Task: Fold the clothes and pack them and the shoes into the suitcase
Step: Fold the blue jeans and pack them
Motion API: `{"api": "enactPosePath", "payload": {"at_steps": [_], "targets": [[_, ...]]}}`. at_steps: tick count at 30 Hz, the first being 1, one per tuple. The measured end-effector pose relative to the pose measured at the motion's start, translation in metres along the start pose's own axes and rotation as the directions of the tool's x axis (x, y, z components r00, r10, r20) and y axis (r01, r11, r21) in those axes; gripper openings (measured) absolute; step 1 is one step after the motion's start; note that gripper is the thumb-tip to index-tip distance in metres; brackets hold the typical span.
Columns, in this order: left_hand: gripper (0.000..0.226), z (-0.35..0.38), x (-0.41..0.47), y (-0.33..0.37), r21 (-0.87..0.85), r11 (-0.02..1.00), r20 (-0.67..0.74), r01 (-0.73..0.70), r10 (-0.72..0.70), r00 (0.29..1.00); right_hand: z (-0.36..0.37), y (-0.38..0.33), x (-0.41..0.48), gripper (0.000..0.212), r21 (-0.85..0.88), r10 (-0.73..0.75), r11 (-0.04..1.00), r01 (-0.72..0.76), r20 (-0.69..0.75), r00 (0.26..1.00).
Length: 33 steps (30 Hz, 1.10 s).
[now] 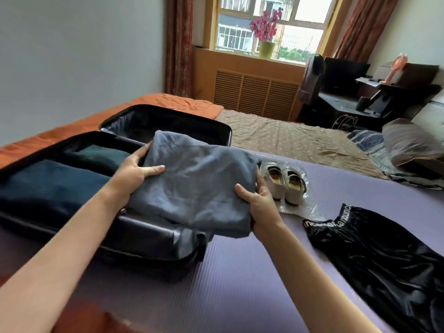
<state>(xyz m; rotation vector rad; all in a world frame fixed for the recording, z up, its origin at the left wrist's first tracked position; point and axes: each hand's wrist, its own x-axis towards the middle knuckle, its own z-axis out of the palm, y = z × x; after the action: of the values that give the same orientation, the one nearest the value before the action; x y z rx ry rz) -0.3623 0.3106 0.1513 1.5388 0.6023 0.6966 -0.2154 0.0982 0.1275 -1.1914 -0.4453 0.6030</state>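
Both my hands hold a folded grey-blue garment point(197, 188), soft, wrinkled, a thick rectangular bundle. It is lifted over the near right corner of the open suitcase point(149, 239), partly above its edge. My left hand point(137, 169) grips the bundle's left side, thumb on top, fingers curled under. My right hand point(257, 200) grips the right edge, thumb on top, fingers wrapped round the fold.

The suitcase is black, lying open; the near half holds a folded dark blue piece point(48, 186) and a dark green piece point(101, 157) behind it. The far half's contents are too dark to tell.

Right of the bundle, a pair of pale shoes point(283, 183) stands on a clear plastic bag point(300, 212). Further right, a shiny black garment point(384, 260) with white lettering on its waistband lies unfolded.

All of this sits on a purple ribbed mat point(240, 284) on the bed. Beyond it are a tan patterned sheet point(288, 140) and an orange bedspread point(168, 100) at far left. A pillow point(408, 145) lies at right. On the far wall is a window point(307, 27) with red curtains point(179, 44), and pink flowers point(264, 25) in a green pot on the sill. A dark desk point(348, 99) stands at far right.
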Motion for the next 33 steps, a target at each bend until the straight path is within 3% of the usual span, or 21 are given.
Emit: {"api": "enactPosePath", "payload": {"at_steps": [4,11,13,16,19,21,24,27,30,33], "targets": [[0.067,-0.057,0.042,-0.022,0.106,0.994,-0.041,0.031,-0.027,0.999,0.055,0.054,0.055,0.082,-0.128,0.019,0.991,-0.023,-0.040,0.999],[0.070,-0.074,0.097,-0.072,0.187,0.980,-0.044,0.070,-0.063,0.997,0.085,0.088,0.082,0.074,-0.435,0.037,0.894,-0.109,-0.170,0.985],[0.068,-0.070,0.106,-0.088,0.178,0.979,-0.048,0.101,-0.094,0.994,0.084,0.098,0.090,0.074,-0.573,0.030,0.810,-0.123,-0.169,0.985],[0.066,-0.072,0.115,-0.102,0.237,0.957,-0.024,0.166,-0.165,0.986,0.092,0.110,0.095,0.075,-0.805,0.068,0.573,-0.155,-0.142,0.988],[0.067,-0.071,0.121,-0.107,0.471,0.864,0.004,0.180,-0.207,0.978,0.099,0.121,0.095,0.073,-0.864,0.152,0.460,-0.204,-0.150,0.977],[0.069,-0.065,0.123,-0.109,0.640,0.741,0.000,0.205,-0.267,0.964,0.098,0.127,0.094,0.072,-0.876,0.141,0.443,-0.191,-0.143,0.980],[0.070,-0.058,0.126,-0.118,0.736,0.642,-0.024,0.217,-0.295,0.955,0.096,0.129,0.093,0.070,-0.879,0.132,0.440,-0.185,-0.140,0.981],[0.069,-0.054,0.123,-0.122,0.783,0.590,-0.050,0.199,-0.260,0.964,0.096,0.130,0.091,0.071,-0.876,0.136,0.444,-0.187,-0.140,0.981],[0.075,-0.054,0.117,-0.122,0.822,0.559,-0.075,0.105,-0.076,0.994,0.095,0.128,0.090,0.075,-0.858,0.119,0.487,-0.164,-0.121,0.986],[0.080,-0.063,0.110,-0.125,0.934,0.357,-0.062,0.010,0.135,0.989,0.093,0.126,0.090,0.078,-0.817,0.129,0.557,-0.150,-0.093,0.987]]}}
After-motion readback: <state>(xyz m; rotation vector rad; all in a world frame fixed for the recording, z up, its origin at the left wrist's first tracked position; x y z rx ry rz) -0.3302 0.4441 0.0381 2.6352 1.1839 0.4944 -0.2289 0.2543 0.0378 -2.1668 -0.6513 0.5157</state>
